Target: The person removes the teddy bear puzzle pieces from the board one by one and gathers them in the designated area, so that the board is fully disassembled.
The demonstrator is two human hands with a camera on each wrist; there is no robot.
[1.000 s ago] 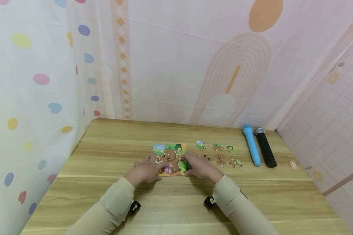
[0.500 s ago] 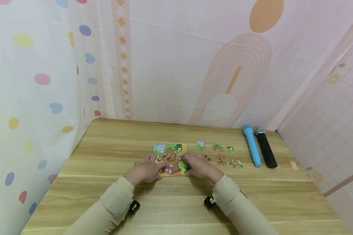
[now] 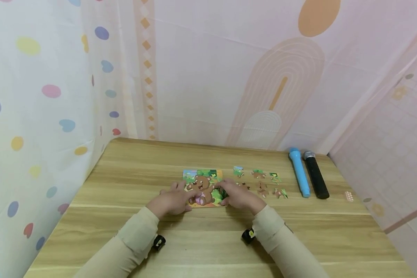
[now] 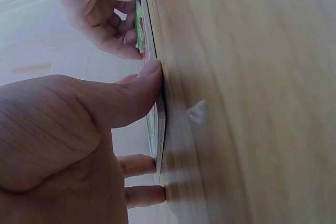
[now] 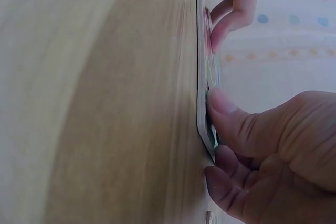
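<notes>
A jigsaw puzzle board [image 3: 208, 205] with a brown bear picture lies flat on the wooden table between both hands. My left hand [image 3: 173, 201] grips its left side, thumb at the near edge, index finger stretched over the bear, other fingers by the left edge. At the board's right end, my right hand [image 3: 239, 196] pinches a green puzzle piece [image 4: 139, 27] between thumb and fingertips, low over the board. Much of that piece is hidden by the fingers. Several loose puzzle pieces [image 3: 258, 174] lie in two rows just right of the board, one partly behind the right hand.
A blue microphone [image 3: 300, 173] and a black microphone [image 3: 316, 175] lie side by side at the back right. A small red-and-white dotted item [image 3: 349, 196] sits near the right table edge. Patterned curtains [image 3: 201, 77] hang behind the table [image 3: 201, 239] and at its sides.
The head view has shifted slightly. Both hands stay at the board in nearly the same pose, with slightly more of its near right corner showing beside the right thumb.
</notes>
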